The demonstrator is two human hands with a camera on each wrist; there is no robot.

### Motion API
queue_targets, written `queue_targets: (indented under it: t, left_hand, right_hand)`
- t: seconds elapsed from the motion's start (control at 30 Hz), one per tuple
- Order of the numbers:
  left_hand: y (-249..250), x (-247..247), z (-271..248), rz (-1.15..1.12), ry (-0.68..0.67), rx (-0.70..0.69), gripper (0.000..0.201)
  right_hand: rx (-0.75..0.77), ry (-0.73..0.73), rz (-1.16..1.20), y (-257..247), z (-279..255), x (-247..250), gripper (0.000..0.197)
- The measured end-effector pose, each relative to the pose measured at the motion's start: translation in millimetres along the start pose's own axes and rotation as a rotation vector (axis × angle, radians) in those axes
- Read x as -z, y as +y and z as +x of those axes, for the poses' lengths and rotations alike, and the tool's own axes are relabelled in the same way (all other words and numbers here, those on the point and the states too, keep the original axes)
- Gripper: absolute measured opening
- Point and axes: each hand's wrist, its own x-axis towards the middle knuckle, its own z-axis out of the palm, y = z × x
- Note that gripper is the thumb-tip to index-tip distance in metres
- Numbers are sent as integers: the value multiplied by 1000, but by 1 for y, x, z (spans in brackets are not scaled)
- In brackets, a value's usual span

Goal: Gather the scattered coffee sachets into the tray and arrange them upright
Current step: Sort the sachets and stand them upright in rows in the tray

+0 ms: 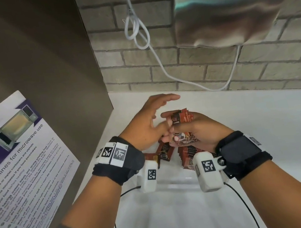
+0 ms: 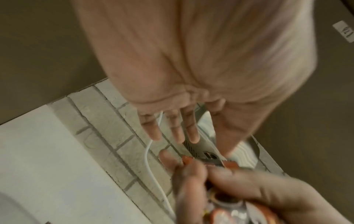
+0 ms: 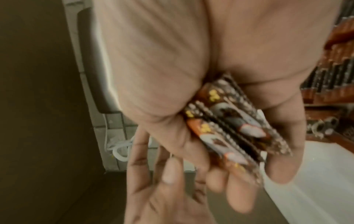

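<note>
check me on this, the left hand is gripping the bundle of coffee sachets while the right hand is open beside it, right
Not quite: the hands are swapped. The right hand grips the bundle of coffee sachets, and the left hand is open beside it with fingers spread. The head view shows this, and the right wrist view shows the sachets clamped between thumb and fingers.
</note>
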Motion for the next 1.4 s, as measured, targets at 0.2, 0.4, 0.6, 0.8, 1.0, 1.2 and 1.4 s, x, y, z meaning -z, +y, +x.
queue_targets:
  t: [0.2, 0.4, 0.6, 0.8, 1.0, 1.2, 1.4]
  left_hand:
    - [-12, -24, 3, 327, -138, -74, 96]
    - [-18, -15, 7, 501, -59, -110, 89]
    - [-16, -14, 10, 329, -154, -88, 85]
    - [-30, -3, 9, 300, -98, -30, 102]
    - [-36, 1, 7, -1010, 24, 562, 104]
    - [-34, 7, 11, -1101, -118, 565, 50]
    - [-60, 21, 4, -1056, 130, 660, 29]
  right_hand:
    - [-33, -1, 268, 1, 11, -14, 28]
    - [-71, 46, 112, 1, 16, -14, 22]
    - [-75, 54, 97, 0, 17, -19, 12]
    - [48, 262, -120, 10, 17, -19, 17]
    - [7, 216, -17, 16, 26, -30, 27]
    - [178, 362, -86, 24, 29, -40, 36]
    - [94, 542, -258, 66, 36, -50, 52]
